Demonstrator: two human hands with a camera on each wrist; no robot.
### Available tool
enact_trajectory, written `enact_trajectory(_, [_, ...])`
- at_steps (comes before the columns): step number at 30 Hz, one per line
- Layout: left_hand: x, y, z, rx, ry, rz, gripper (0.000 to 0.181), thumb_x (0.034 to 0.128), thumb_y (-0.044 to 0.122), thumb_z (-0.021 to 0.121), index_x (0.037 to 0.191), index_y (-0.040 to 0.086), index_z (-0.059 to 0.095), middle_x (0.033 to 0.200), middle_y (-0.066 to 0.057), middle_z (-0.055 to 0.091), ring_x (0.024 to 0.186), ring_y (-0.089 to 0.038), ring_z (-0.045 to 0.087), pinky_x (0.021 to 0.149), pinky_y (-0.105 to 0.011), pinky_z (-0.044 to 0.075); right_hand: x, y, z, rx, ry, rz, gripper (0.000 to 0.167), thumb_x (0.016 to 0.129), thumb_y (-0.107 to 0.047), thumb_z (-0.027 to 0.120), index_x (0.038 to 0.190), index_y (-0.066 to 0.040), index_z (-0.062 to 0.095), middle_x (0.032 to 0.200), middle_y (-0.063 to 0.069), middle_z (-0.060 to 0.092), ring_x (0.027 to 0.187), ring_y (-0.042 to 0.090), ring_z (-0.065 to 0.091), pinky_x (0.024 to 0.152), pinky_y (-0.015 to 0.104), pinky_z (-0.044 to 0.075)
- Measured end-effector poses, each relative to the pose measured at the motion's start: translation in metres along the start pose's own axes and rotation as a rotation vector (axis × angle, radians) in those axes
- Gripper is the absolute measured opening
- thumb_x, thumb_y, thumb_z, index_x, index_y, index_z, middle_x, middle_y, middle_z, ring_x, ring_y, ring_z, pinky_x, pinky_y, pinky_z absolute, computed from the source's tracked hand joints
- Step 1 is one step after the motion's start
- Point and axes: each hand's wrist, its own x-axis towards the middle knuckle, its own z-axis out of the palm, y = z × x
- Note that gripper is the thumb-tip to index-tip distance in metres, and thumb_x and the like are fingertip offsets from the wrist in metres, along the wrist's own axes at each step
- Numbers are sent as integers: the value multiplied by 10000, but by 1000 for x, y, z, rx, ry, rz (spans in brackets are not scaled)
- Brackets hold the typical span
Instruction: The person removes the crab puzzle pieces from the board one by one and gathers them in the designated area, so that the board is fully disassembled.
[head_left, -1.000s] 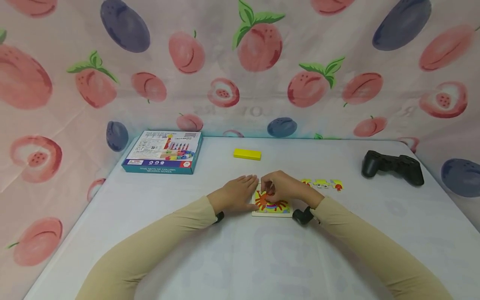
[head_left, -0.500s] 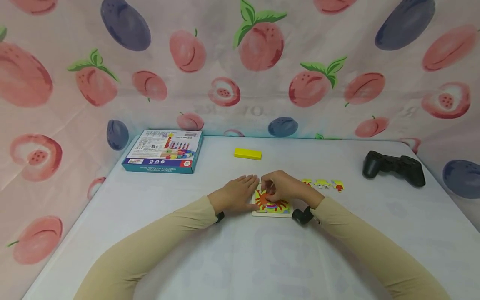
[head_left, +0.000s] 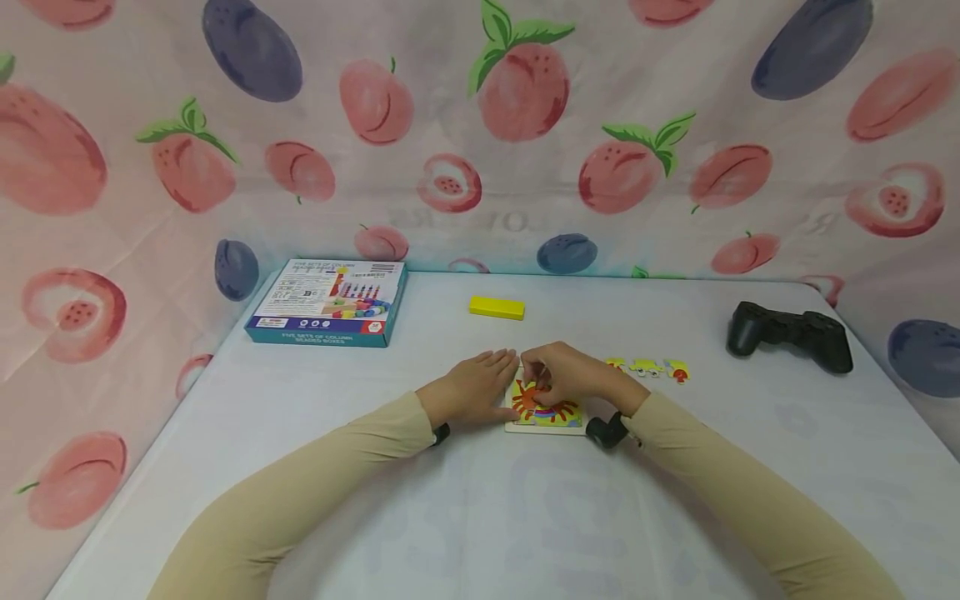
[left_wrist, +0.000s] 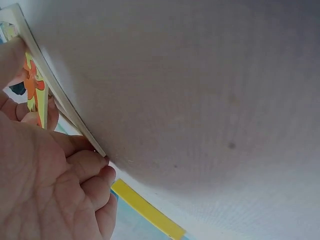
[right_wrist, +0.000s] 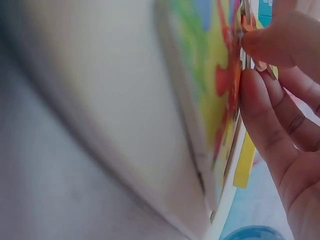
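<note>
A small jigsaw board (head_left: pixel 546 430) with a pale frame and a yellow and orange crab-like picture lies at mid-table. My left hand (head_left: pixel 470 389) rests along its left side, fingers extended and thumb touching the near-left part of the frame. Over the upper part of the board, my right hand (head_left: pixel 567 374) pinches an orange and yellow puzzle piece (left_wrist: pixel 36 86) between thumb and fingers. The left wrist view shows that piece tilted up from the board. In the right wrist view, the fingers (right_wrist: pixel 265 120) partly hide the piece, and I cannot tell whether it touches the board.
Several loose puzzle pieces (head_left: pixel 646 367) lie to the right of the board. A yellow block (head_left: pixel 497 307) sits behind it. At the back left is a flat toy box (head_left: pixel 326 302), and at the right a black game controller (head_left: pixel 789 337). A fruit-print cloth (head_left: pixel 495 183) hangs behind the table.
</note>
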Motion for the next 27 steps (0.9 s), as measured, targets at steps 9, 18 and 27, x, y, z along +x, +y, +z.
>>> enact_trajectory(9, [3,0,2,5,-8,-16,872,897,623,439,1507,62,168,1577,-81,189,1465,-206,175,1205,-316,151,-2,2,0,10,9,10,186,754,-13,718,840,-93,573,948,39,667,841,111,662,804,263,568])
enact_trajectory(18, [0,1,0,2,-4,-14,871,900,612,447,1503,49,171,1575,-93,192,1463,-215,183,1203,-322,164,-2,0,1,-90,32,-11,180,747,-62,741,827,-104,586,834,-1,620,729,81,567,688,201,530])
enact_trajectory(27, [1,0,0,-7,-9,-9,881,898,623,437,1506,49,156,1579,-91,173,1466,-212,168,1205,-325,157,-4,21,-1,4,14,-44,213,786,-145,753,983,-143,673,900,-30,619,770,108,504,702,190,478])
